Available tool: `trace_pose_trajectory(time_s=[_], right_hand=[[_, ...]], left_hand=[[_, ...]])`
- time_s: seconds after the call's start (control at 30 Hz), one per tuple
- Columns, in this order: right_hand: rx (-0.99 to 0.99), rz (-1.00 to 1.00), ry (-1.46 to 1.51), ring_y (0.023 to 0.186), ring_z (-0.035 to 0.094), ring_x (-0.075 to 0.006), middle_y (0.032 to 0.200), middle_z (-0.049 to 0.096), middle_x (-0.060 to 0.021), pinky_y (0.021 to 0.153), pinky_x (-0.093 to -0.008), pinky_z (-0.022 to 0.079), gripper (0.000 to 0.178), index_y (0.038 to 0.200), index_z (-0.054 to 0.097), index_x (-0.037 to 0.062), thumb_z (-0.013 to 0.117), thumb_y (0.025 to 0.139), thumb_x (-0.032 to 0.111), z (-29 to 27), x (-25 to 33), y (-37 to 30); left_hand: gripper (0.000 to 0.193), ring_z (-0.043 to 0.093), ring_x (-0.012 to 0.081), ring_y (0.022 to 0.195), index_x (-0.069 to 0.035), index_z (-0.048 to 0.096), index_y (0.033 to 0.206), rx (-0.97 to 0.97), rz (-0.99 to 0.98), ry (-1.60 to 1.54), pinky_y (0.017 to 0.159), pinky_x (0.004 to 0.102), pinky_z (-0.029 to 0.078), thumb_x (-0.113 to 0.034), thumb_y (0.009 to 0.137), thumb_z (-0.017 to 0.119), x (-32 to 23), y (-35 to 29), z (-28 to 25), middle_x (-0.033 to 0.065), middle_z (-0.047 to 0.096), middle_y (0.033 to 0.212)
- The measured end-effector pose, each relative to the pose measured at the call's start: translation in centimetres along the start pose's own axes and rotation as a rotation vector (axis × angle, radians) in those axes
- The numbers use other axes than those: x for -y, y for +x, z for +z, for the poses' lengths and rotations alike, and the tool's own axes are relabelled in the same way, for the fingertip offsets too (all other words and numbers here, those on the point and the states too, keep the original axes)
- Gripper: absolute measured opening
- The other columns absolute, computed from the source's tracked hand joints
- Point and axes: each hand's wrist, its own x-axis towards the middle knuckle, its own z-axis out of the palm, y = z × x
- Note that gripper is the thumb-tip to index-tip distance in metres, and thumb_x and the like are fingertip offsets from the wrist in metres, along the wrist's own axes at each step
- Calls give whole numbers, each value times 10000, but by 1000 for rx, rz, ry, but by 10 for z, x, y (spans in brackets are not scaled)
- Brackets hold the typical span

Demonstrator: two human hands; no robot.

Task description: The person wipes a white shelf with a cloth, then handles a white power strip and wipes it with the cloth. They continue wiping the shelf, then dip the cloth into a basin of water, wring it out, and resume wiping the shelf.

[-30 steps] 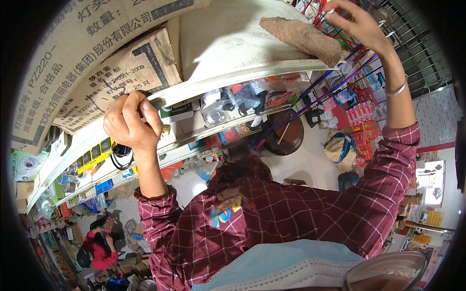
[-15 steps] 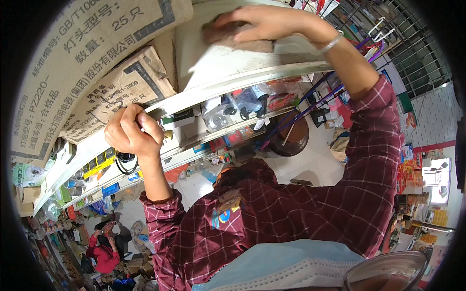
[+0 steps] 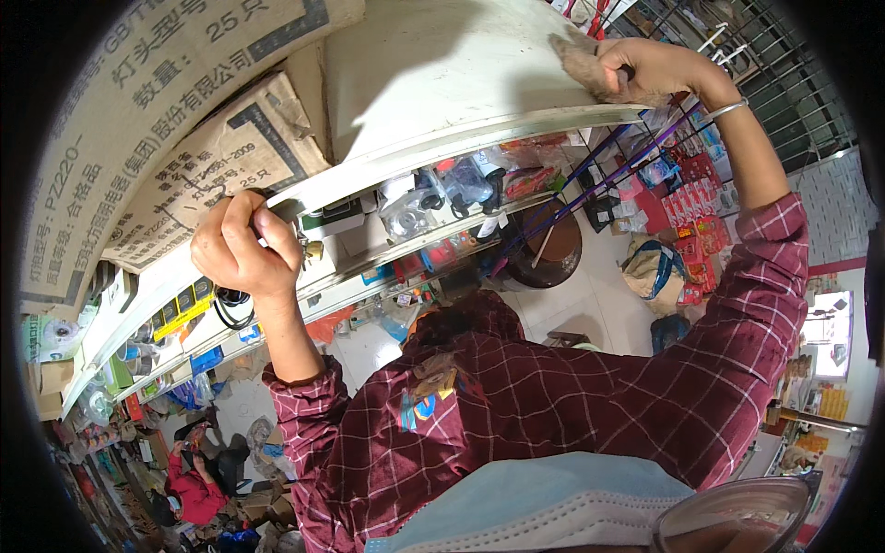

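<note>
My right hand [image 3: 666, 70] grips a fuzzy brown cloth [image 3: 579, 63] at the right end of a white shelf board [image 3: 415, 83]. The cloth is bunched under its fingers and lies against the board near the front edge. My left hand [image 3: 245, 247] is closed around the shelf's front lip, just before a cardboard box [image 3: 217, 175] that stands on the board. Its fingertips are partly hidden behind the lip.
A larger cardboard box [image 3: 101, 120] stands at the far left. Lower shelves hold packaged goods, among them a clear bag [image 3: 466, 182]. Purple poles [image 3: 604, 170] lean by the right end, near a wire rack [image 3: 784, 101]. A person in red [image 3: 195, 493] is lower left.
My right hand has slid the cloth rightward along the board, from its middle to its right end. My left hand keeps its hold on the lip.
</note>
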Motion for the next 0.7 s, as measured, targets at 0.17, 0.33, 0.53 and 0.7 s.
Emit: trace_pose_trajectory(time_s=[0.17,0.33,0.53,0.7], right_hand=[[-404,86,-448,848,572,-298,857,540,-110,737,-378,448,90,836,558,66,589,758,32,10,-5,14],[-1033,314,-541,851,612,-306,902,626,-182,726,-379,490,250,1003,600,59,599,884,278,-8,57,10],[-616,478,-121,888,622,-282,934,621,-136,766,-353,501,211,1049,628,105,579,857,176,-36,114,-25],[-360,45,-2,1109,561,-289,1206,577,-204,975,-366,415,465,1315,478,50,569,918,274,18,37,1]], left_hand=[[107,547,240,743,-76,618,863,-20,-10,16,688,357,388,-134,804,550,-2,3,-2,66,598,847],[109,550,239,757,-73,619,873,-13,-15,1,691,359,390,-132,806,556,-3,3,0,65,601,852],[115,550,234,784,-92,629,887,-1,-28,-23,700,355,393,-153,803,579,-2,-3,2,53,589,868],[127,548,237,809,-87,630,909,41,-39,-25,729,360,397,-138,801,587,0,-3,-6,58,588,884]])
